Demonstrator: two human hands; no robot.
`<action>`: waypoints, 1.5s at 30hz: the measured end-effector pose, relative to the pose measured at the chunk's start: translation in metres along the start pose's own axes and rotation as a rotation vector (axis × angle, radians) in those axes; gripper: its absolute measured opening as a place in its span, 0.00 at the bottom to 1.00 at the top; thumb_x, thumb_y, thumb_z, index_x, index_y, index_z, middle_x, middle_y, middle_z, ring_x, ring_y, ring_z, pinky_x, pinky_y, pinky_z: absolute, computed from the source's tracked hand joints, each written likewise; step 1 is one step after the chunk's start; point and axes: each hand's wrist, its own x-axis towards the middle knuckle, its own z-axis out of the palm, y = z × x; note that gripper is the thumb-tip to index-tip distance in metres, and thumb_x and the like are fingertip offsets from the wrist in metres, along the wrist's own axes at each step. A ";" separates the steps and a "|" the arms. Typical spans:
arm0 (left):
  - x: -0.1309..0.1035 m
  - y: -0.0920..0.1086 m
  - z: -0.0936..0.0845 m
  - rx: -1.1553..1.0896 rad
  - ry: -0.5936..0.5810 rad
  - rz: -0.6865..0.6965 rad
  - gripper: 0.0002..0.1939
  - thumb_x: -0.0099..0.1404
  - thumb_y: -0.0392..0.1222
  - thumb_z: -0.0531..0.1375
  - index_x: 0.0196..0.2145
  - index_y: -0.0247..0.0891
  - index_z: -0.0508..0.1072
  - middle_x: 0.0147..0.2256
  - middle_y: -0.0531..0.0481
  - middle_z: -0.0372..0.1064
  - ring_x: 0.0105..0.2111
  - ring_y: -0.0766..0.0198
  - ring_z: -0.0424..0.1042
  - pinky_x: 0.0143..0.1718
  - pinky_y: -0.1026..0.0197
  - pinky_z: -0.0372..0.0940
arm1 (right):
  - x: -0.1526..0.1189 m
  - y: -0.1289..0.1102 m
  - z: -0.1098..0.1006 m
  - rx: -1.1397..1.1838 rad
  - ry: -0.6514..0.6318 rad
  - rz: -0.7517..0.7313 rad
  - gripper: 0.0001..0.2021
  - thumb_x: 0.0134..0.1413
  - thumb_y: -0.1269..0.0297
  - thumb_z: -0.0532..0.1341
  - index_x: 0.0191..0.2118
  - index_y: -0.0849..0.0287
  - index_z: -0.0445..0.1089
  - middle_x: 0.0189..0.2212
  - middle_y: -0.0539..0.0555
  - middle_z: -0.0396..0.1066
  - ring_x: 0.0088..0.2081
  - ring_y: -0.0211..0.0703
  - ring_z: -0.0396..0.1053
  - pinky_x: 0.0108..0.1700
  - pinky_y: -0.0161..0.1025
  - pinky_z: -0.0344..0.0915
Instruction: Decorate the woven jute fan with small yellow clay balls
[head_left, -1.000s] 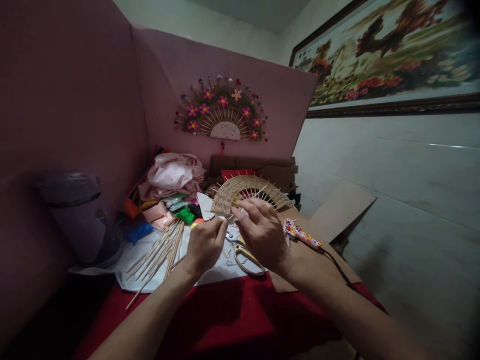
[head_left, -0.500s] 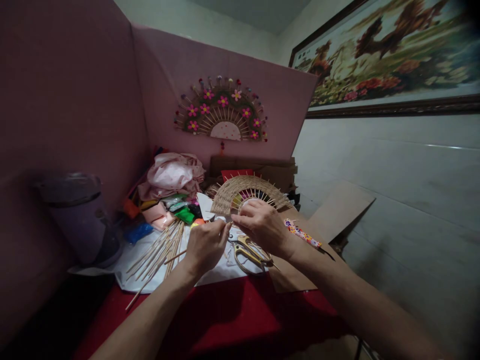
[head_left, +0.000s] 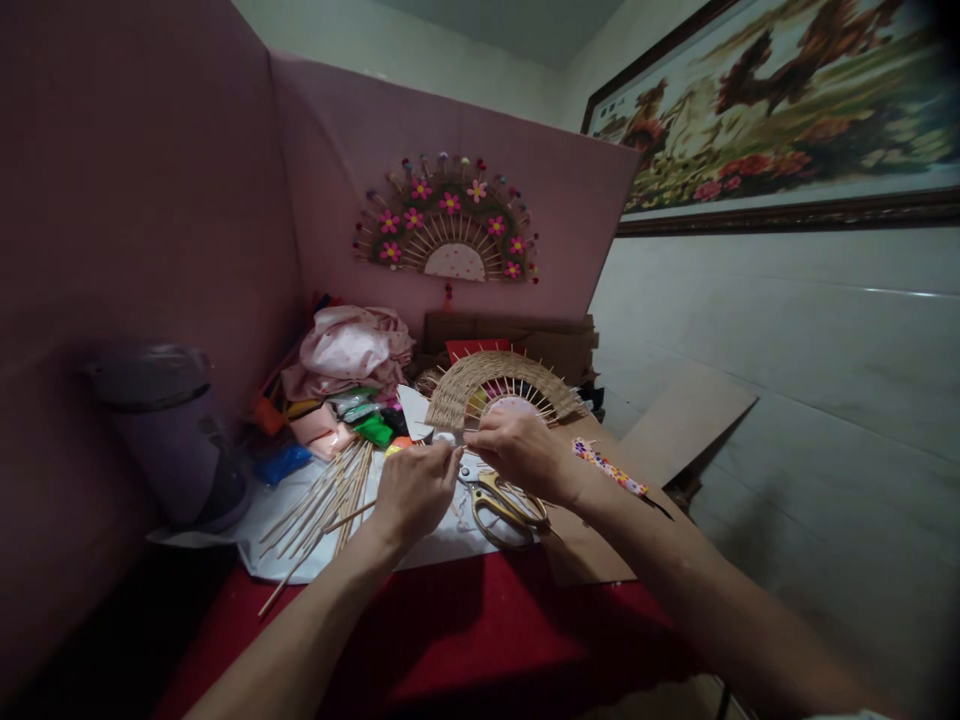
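Stick [head_left: 352, 515] sits in left fingers [head_left: 444, 462] near packets [head_left: 373, 430] of coloured material.

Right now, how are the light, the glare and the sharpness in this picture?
In the head view, light is dim, darkest at lower left; shadow falls across the red cloth; a thin glare streak marks the pale wall; the purple container looks blurred.
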 end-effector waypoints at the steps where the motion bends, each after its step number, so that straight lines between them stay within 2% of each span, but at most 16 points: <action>1: 0.000 0.000 0.000 0.001 0.001 0.002 0.20 0.67 0.48 0.46 0.26 0.38 0.71 0.25 0.46 0.73 0.26 0.61 0.69 0.27 0.61 0.47 | 0.000 0.002 0.000 0.003 0.008 -0.007 0.12 0.61 0.67 0.54 0.33 0.59 0.74 0.27 0.52 0.70 0.30 0.37 0.61 0.34 0.37 0.51; 6: 0.000 0.001 -0.001 0.012 -0.019 -0.014 0.20 0.67 0.48 0.46 0.26 0.39 0.71 0.25 0.46 0.73 0.26 0.61 0.69 0.27 0.61 0.47 | 0.003 0.000 0.003 0.001 -0.036 0.017 0.14 0.60 0.67 0.54 0.28 0.60 0.74 0.26 0.53 0.71 0.29 0.37 0.62 0.32 0.36 0.51; 12: 0.002 0.002 -0.003 -0.026 -0.052 -0.100 0.21 0.66 0.47 0.47 0.23 0.37 0.71 0.24 0.45 0.71 0.24 0.62 0.67 0.26 0.61 0.47 | 0.011 -0.020 -0.002 -0.044 -0.197 0.150 0.10 0.53 0.75 0.55 0.29 0.65 0.74 0.27 0.59 0.73 0.27 0.40 0.65 0.29 0.37 0.52; 14: 0.004 -0.001 -0.006 -0.207 -0.065 -0.073 0.21 0.65 0.47 0.48 0.19 0.37 0.69 0.21 0.47 0.68 0.23 0.65 0.64 0.26 0.62 0.48 | 0.011 -0.012 -0.005 0.065 -0.158 0.165 0.10 0.53 0.72 0.56 0.29 0.64 0.75 0.28 0.59 0.74 0.29 0.41 0.66 0.31 0.37 0.54; 16: 0.006 -0.004 -0.010 -0.496 -0.121 -0.021 0.21 0.63 0.49 0.50 0.17 0.36 0.67 0.18 0.51 0.63 0.21 0.68 0.59 0.24 0.64 0.49 | 0.010 0.003 -0.006 0.333 -0.101 0.143 0.09 0.53 0.67 0.58 0.30 0.62 0.76 0.27 0.56 0.74 0.30 0.40 0.67 0.33 0.36 0.57; 19: 0.008 -0.006 -0.016 -0.917 -0.292 -0.019 0.20 0.59 0.52 0.54 0.18 0.35 0.67 0.16 0.54 0.56 0.18 0.72 0.52 0.20 0.65 0.47 | 0.005 0.028 -0.005 0.900 -0.219 0.119 0.12 0.50 0.59 0.61 0.30 0.63 0.76 0.21 0.51 0.70 0.24 0.35 0.64 0.28 0.33 0.58; 21: 0.008 -0.004 -0.018 -1.082 -0.391 -0.077 0.20 0.56 0.55 0.56 0.19 0.35 0.68 0.15 0.56 0.52 0.15 0.73 0.47 0.17 0.66 0.43 | 0.003 0.040 0.000 1.134 -0.281 0.131 0.14 0.47 0.56 0.63 0.29 0.64 0.75 0.19 0.50 0.68 0.23 0.34 0.62 0.27 0.32 0.58; 24: 0.008 -0.003 -0.017 -1.221 -0.442 -0.188 0.21 0.54 0.57 0.57 0.19 0.34 0.67 0.13 0.59 0.46 0.13 0.75 0.42 0.14 0.67 0.38 | 0.000 0.048 0.015 1.192 -0.216 0.255 0.15 0.48 0.55 0.63 0.29 0.65 0.74 0.20 0.50 0.68 0.23 0.33 0.61 0.25 0.31 0.56; 26: 0.011 -0.006 -0.014 -1.265 -0.412 -0.256 0.21 0.54 0.58 0.57 0.21 0.34 0.68 0.12 0.61 0.44 0.12 0.76 0.41 0.14 0.67 0.37 | -0.001 0.049 0.029 1.026 -0.139 0.361 0.14 0.52 0.58 0.60 0.30 0.65 0.74 0.22 0.51 0.69 0.24 0.34 0.62 0.26 0.31 0.57; 28: 0.015 -0.014 -0.009 -1.207 -0.334 -0.305 0.20 0.55 0.56 0.55 0.25 0.34 0.70 0.12 0.61 0.45 0.12 0.75 0.42 0.14 0.67 0.38 | -0.003 0.049 0.045 0.701 -0.144 0.421 0.09 0.51 0.67 0.59 0.30 0.65 0.74 0.25 0.53 0.71 0.28 0.36 0.66 0.31 0.32 0.59; 30: 0.020 -0.026 -0.004 -0.990 -0.223 -0.350 0.19 0.57 0.53 0.53 0.26 0.34 0.71 0.12 0.57 0.52 0.12 0.72 0.48 0.15 0.66 0.42 | -0.006 0.046 0.058 0.363 -0.213 0.455 0.10 0.50 0.73 0.56 0.33 0.61 0.75 0.29 0.53 0.74 0.32 0.37 0.68 0.35 0.32 0.59; 32: 0.025 -0.042 -0.002 -0.618 -0.074 -0.386 0.19 0.59 0.50 0.51 0.21 0.34 0.71 0.16 0.48 0.63 0.15 0.68 0.58 0.18 0.64 0.48 | -0.008 0.040 0.066 0.244 -0.238 0.477 0.10 0.49 0.73 0.56 0.31 0.61 0.76 0.31 0.55 0.74 0.34 0.40 0.68 0.36 0.34 0.59; 34: 0.028 -0.057 -0.001 -0.253 -0.003 -0.448 0.19 0.60 0.46 0.49 0.22 0.35 0.73 0.23 0.40 0.71 0.23 0.61 0.67 0.23 0.62 0.53 | -0.008 0.031 0.070 0.200 -0.227 0.489 0.10 0.50 0.72 0.56 0.30 0.61 0.75 0.34 0.58 0.74 0.38 0.44 0.68 0.38 0.36 0.58; 38: 0.028 -0.075 -0.004 0.079 -0.054 -0.582 0.18 0.60 0.41 0.48 0.30 0.35 0.77 0.35 0.33 0.74 0.35 0.51 0.72 0.29 0.59 0.57 | 0.006 0.006 0.072 0.144 -0.178 0.465 0.14 0.58 0.63 0.53 0.34 0.57 0.75 0.37 0.57 0.74 0.39 0.44 0.69 0.38 0.36 0.58; 42: 0.024 -0.077 -0.004 0.174 -0.121 -0.659 0.18 0.58 0.39 0.49 0.36 0.33 0.77 0.39 0.31 0.73 0.38 0.46 0.73 0.30 0.57 0.59 | 0.025 -0.022 0.078 0.187 -0.227 0.456 0.17 0.59 0.55 0.51 0.35 0.56 0.75 0.35 0.57 0.76 0.38 0.45 0.71 0.37 0.36 0.59; 45: 0.023 -0.077 -0.003 0.231 -0.150 -0.655 0.18 0.57 0.38 0.49 0.36 0.31 0.77 0.38 0.31 0.74 0.39 0.45 0.73 0.30 0.56 0.60 | 0.034 -0.034 0.085 0.196 -0.280 0.507 0.16 0.56 0.57 0.54 0.35 0.62 0.75 0.36 0.62 0.75 0.39 0.49 0.72 0.36 0.37 0.60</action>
